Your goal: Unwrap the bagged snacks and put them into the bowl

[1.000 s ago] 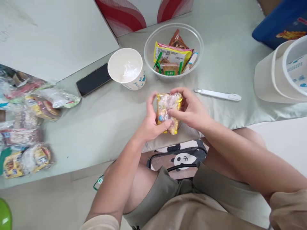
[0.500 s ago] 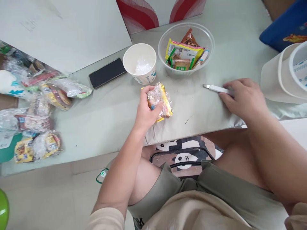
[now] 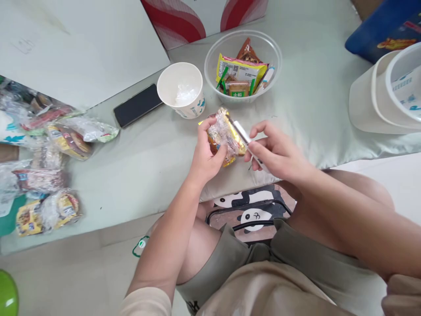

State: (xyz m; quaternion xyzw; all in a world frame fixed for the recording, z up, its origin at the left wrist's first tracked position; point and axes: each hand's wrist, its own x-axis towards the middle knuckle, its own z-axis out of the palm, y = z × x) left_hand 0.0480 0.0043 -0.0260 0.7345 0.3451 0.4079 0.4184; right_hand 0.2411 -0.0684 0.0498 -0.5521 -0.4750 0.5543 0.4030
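My left hand point(image 3: 209, 153) is closed on a yellow snack packet point(image 3: 226, 139) wrapped in crinkled clear plastic, just above the table near its front edge. Between the fingers of my right hand point(image 3: 276, 149) is a slim white utility knife point(image 3: 242, 132). Its tip lies at the upper right side of the packet; whether it touches the plastic I cannot tell. Right behind my left hand stands a white paper cup point(image 3: 180, 87) with clumped clear plastic inside. A clear plastic bowl point(image 3: 276, 72) behind the packet holds several wrapped snacks.
A black phone point(image 3: 136, 107) lies left of the cup. Several wrapped snacks point(image 3: 70, 138) are heaped at the left. White plastic buckets point(image 3: 366, 101) and a blue package point(image 3: 378, 33) stand at the right. A white box point(image 3: 92, 48) is at the back left.
My right hand has lifted the utility knife from the table and brought it left to the packet. My left hand still holds the packet, and the view has shifted slightly.
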